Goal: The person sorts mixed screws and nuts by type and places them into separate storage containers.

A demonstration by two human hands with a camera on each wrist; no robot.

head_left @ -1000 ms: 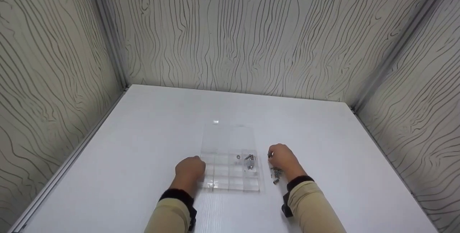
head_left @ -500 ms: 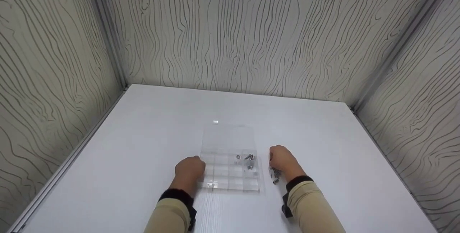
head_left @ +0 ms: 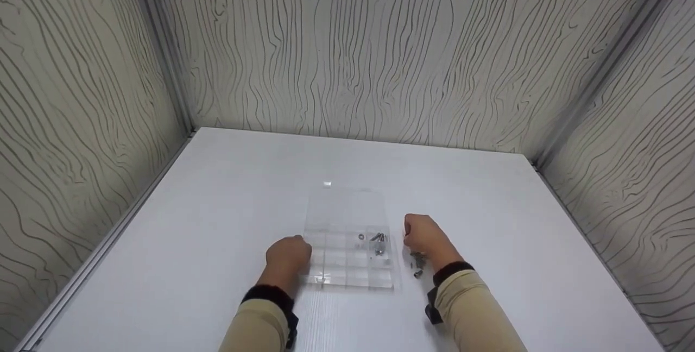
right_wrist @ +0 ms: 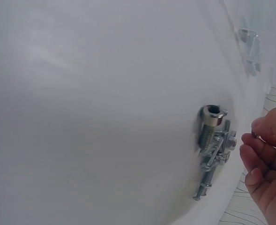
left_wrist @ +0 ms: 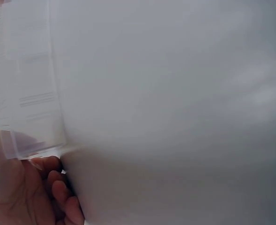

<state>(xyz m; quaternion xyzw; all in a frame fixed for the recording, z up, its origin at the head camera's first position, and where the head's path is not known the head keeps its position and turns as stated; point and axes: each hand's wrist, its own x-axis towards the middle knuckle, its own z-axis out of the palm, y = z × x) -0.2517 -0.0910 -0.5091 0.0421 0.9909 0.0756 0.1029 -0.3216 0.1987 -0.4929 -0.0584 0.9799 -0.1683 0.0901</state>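
Observation:
A clear plastic compartment box (head_left: pixel 347 258) lies on the table with its lid (head_left: pixel 346 205) laid back. My left hand (head_left: pixel 288 257) grips the box's left edge; the left wrist view shows curled fingers (left_wrist: pixel 60 192) at a box corner. To the right of the box, my right hand (head_left: pixel 426 235) pinches a small metal piece (right_wrist: pixel 255 134) between thumb and fingertip. Its kind is mostly hidden. Beside that hand lies a pile of bolts and screws (right_wrist: pixel 217 147), including a thick socket-head bolt (right_wrist: pixel 208 125).
Several screws (head_left: pixel 378 237) and a small ring-shaped piece (head_left: pixel 361 237) sit in far-right compartments of the box. The white table (head_left: pixel 244 178) is bounded by wood-patterned panels (head_left: pixel 347 53) at the back and sides.
My right hand dipped slightly towards the near side, then shifted a little away and left, beyond the pile. My left hand has stayed on the box.

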